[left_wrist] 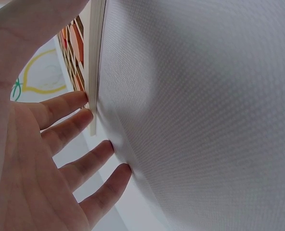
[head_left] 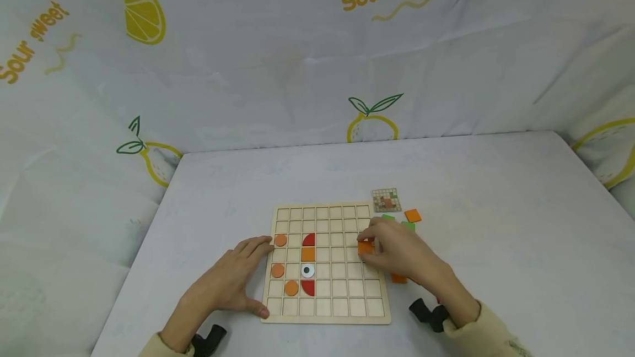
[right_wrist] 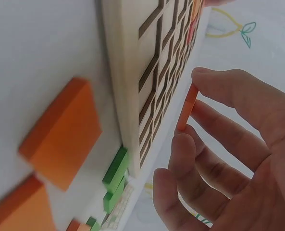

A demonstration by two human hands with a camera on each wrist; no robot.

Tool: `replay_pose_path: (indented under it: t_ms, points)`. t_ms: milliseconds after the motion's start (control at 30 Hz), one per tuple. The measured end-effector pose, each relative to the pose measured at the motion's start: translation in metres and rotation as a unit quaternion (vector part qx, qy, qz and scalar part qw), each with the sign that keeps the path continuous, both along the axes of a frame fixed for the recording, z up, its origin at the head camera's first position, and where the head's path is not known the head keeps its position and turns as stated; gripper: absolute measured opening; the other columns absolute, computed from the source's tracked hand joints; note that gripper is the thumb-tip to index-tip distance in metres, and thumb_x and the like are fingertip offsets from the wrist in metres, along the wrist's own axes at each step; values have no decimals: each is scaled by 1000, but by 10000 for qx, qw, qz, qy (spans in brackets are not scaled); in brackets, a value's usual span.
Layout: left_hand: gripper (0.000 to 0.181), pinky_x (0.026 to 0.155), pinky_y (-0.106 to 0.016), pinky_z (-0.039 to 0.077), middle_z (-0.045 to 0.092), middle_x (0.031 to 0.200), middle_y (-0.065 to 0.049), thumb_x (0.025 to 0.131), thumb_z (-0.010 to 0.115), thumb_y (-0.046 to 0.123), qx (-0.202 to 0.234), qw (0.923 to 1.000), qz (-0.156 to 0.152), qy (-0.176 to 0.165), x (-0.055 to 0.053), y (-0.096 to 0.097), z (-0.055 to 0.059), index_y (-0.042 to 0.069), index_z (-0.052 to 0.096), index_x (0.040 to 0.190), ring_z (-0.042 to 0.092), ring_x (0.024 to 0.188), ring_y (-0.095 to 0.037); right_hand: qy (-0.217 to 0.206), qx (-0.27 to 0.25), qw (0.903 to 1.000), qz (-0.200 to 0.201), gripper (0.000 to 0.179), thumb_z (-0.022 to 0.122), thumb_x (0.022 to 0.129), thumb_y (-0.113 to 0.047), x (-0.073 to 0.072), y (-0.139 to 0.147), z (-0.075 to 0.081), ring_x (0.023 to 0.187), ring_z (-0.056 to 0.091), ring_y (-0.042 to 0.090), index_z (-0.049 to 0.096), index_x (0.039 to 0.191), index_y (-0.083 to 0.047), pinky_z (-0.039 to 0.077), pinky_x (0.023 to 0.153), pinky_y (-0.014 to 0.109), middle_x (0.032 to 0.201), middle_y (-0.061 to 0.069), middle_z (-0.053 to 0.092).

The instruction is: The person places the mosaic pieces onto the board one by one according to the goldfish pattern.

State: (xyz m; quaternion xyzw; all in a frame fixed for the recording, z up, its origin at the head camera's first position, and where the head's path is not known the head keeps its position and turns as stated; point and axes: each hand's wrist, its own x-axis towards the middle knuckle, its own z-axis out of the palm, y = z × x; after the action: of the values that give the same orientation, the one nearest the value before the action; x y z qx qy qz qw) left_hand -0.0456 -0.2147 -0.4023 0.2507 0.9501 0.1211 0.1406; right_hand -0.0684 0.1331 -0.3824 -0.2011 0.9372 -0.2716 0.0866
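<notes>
A wooden grid board [head_left: 339, 289] lies on the table, its left columns holding several orange discs [head_left: 291, 288], two red quarter-circle tiles [head_left: 308, 288], an orange square tile [head_left: 308, 254] and a white eye disc [head_left: 307, 270]. Along the board's left edge rests my left hand [head_left: 225, 282], fingers spread; in the left wrist view its fingertips [left_wrist: 87, 114] touch the rim. Over the board's right columns, my right hand [head_left: 404, 249] pinches another orange square tile [head_left: 366, 248]. The right wrist view shows this tile [right_wrist: 187, 108] held edge-on between thumb and fingers, above the board.
Right of the board lie loose orange squares [head_left: 413, 215] and green tiles [head_left: 409, 226], some partly hidden by my right hand. A small pattern card [head_left: 386, 200] sits by the board's far right corner. A white cloth [head_left: 278, 98] with lemon prints hangs behind the table.
</notes>
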Motion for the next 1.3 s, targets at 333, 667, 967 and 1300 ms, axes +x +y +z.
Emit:
replay_pose_path:
  t_ms: [333,667,967,1300]
  points:
    - [121,104,-68,47,42,160,-12,52,94,65,7,10000,64,-41,1,1,-1,10,46,148,41,146,-39,-17,85,9999,131,25,85,81,-16,-3,-23,0,68,45,9,80,105,-9,36,55,20,88,-3,65]
    - [121,103,-68,47,43,159,-11,52,92,69,7,10000,83,-36,1,0,-1,11,47,147,41,146,-39,-10,-225,9992,325,23,81,80,-10,-1,-46,-3,69,46,10,80,103,-7,37,56,20,87,-1,64]
    - [120,103,-68,46,42,160,-11,52,92,69,53,10000,70,-25,1,-1,-2,11,46,147,41,146,-39,-116,-378,9986,340,23,81,80,-8,0,-65,-3,71,47,13,80,102,-5,36,57,22,87,2,65]
    - [120,103,-68,46,42,160,-11,54,92,68,71,10000,-12,-3,0,-1,-1,11,45,148,41,145,-38,-137,-394,9986,317,22,83,81,-8,-2,-80,-9,72,52,13,80,101,-1,45,59,25,93,8,71]
